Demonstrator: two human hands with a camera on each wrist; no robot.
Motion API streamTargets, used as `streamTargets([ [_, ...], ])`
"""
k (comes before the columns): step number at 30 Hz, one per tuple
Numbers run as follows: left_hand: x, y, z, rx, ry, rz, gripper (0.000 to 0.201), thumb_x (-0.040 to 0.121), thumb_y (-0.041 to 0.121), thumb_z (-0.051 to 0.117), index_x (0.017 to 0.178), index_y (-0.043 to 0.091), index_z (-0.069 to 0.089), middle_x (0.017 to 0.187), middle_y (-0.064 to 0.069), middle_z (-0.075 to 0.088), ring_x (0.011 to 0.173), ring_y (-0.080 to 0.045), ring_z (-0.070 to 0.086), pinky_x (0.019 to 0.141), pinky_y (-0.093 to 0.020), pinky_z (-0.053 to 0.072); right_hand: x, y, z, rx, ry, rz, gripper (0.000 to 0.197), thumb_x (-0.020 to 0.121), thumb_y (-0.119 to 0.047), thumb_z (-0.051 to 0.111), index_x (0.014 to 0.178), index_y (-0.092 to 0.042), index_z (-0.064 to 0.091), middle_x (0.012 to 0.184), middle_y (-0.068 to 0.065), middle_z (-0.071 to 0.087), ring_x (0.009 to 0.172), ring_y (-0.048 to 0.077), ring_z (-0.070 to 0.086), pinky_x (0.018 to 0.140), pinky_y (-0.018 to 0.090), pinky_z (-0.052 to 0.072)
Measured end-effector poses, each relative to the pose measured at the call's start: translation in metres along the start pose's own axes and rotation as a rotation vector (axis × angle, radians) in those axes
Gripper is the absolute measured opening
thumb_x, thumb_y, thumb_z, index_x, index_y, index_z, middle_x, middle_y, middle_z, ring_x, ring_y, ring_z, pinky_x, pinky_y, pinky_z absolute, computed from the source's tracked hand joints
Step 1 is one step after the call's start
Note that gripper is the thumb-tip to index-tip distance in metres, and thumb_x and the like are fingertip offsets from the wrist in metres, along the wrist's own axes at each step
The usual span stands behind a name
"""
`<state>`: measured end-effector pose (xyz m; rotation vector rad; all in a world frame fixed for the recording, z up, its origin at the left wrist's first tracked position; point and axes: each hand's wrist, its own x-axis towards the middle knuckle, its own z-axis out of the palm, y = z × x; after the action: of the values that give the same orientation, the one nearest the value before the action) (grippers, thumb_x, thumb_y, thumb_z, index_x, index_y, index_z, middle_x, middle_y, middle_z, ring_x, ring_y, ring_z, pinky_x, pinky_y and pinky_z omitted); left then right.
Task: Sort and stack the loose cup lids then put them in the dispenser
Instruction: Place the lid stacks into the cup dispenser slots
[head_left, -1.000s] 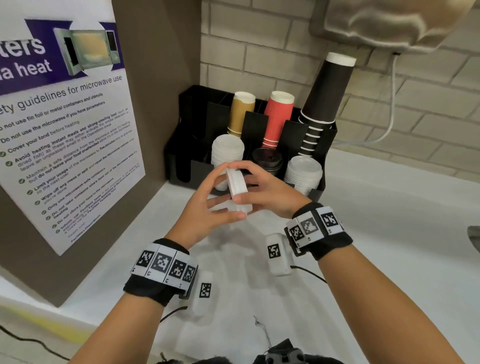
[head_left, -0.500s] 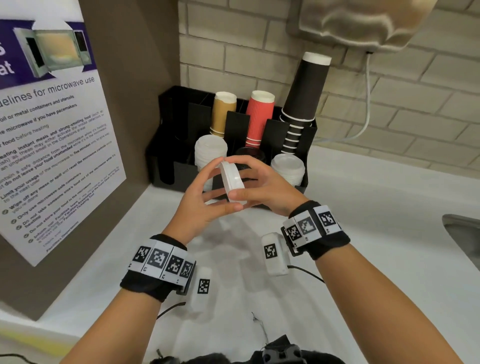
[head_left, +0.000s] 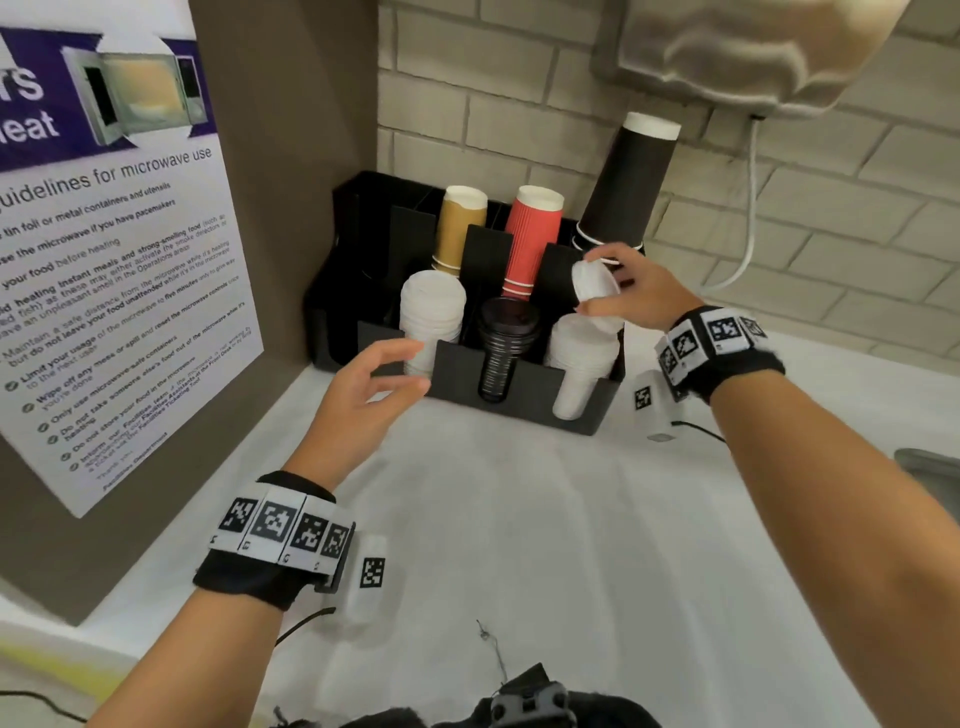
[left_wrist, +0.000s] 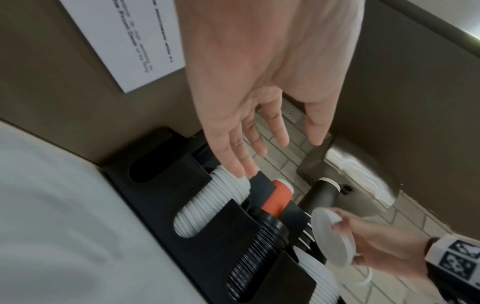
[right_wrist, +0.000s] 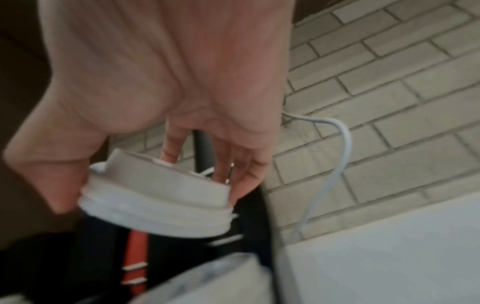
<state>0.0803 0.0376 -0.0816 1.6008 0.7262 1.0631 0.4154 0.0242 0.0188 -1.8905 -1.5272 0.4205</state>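
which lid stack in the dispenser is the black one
The middle front stack of black lids, standing between the left white lid stack and the right white lid stack.

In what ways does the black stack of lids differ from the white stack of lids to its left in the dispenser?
The black stack of lids is dark and narrower; the left white stack of lids is pale and wider. The white stack's top rises higher than the black stack's. Both sit upright in front slots of the dispenser, untouched by either hand.
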Motion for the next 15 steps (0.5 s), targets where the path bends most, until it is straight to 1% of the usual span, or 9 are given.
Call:
streamTargets([
  [2, -0.001, -0.002, -0.005, 0.023, 0.014, -0.007, 0.029, 0.091, 0.016, 0.066, 0.113, 0.035, 0.062, 0.112, 0.028, 0.063, 0.095, 0.004, 0.064, 0.074, -0.010, 0.049, 0.009, 0.013, -0.004, -0.097, -0.034, 0.027, 0.051, 0.072, -0.022, 0.081, 0.113, -0.036, 0.054, 0.096, -0.010, 0.054, 0.094, 0.014, 0.053, 0.079, 0.024, 0.043],
  [3, -0.001, -0.003, -0.008, 0.032, 0.023, -0.006, 0.029, 0.091, 0.016, 0.066, 0.111, 0.035, 0.062, 0.111, 0.029, 0.063, 0.092, 0.004, 0.064, 0.074, -0.011, 0.049, 0.012, 0.017, -0.004, -0.130, -0.049, 0.036, 0.052, 0.072, -0.022, 0.080, 0.115, -0.034, 0.055, 0.097, -0.011, 0.053, 0.096, 0.014, 0.052, 0.081, 0.025, 0.041],
  [5, -0.001, -0.003, -0.013, 0.047, 0.042, -0.008, 0.028, 0.090, 0.017, 0.067, 0.108, 0.038, 0.064, 0.112, 0.026, 0.063, 0.089, 0.005, 0.063, 0.079, -0.015, 0.049, 0.017, 0.023, -0.001, -0.170, -0.079, 0.047, 0.054, 0.073, -0.021, 0.080, 0.119, -0.032, 0.055, 0.104, -0.009, 0.053, 0.099, 0.013, 0.051, 0.082, 0.024, 0.038],
  [7, -0.001, -0.004, -0.016, 0.054, 0.056, -0.012, 0.028, 0.090, 0.017, 0.067, 0.105, 0.041, 0.064, 0.112, 0.023, 0.064, 0.088, 0.004, 0.063, 0.085, -0.022, 0.049, 0.020, 0.026, 0.002, -0.184, -0.100, 0.050, 0.054, 0.072, -0.020, 0.080, 0.119, -0.031, 0.056, 0.108, -0.007, 0.054, 0.100, 0.012, 0.051, 0.082, 0.023, 0.038],
  [9, -0.002, -0.004, -0.017, 0.058, 0.063, -0.018, 0.028, 0.090, 0.016, 0.066, 0.104, 0.041, 0.065, 0.111, 0.022, 0.064, 0.088, 0.003, 0.063, 0.089, -0.027, 0.049, 0.022, 0.026, 0.006, -0.191, -0.118, 0.046, 0.052, 0.072, -0.020, 0.081, 0.116, -0.031, 0.056, 0.109, -0.008, 0.055, 0.098, 0.011, 0.052, 0.083, 0.022, 0.038],
  [12, -0.002, -0.005, -0.017, 0.065, 0.064, -0.023, 0.027, 0.090, 0.016, 0.066, 0.103, 0.040, 0.065, 0.110, 0.021, 0.064, 0.087, 0.003, 0.064, 0.091, -0.030, 0.050, 0.022, 0.025, 0.012, -0.248, -0.132, 0.047, 0.053, 0.069, -0.024, 0.083, 0.114, -0.031, 0.056, 0.105, -0.010, 0.054, 0.100, 0.011, 0.050, 0.083, 0.022, 0.036],
  [15, -0.001, -0.006, -0.015, 0.063, 0.060, -0.022, 0.027, 0.090, 0.015, 0.066, 0.104, 0.039, 0.065, 0.112, 0.016, 0.064, 0.087, 0.002, 0.064, 0.092, -0.031, 0.050, 0.019, 0.024, 0.015, -0.340, -0.127, 0.056, 0.058, 0.065, -0.031, 0.085, 0.115, -0.031, 0.056, 0.110, -0.006, 0.055, 0.103, 0.014, 0.052, 0.085, 0.026, 0.040],
])
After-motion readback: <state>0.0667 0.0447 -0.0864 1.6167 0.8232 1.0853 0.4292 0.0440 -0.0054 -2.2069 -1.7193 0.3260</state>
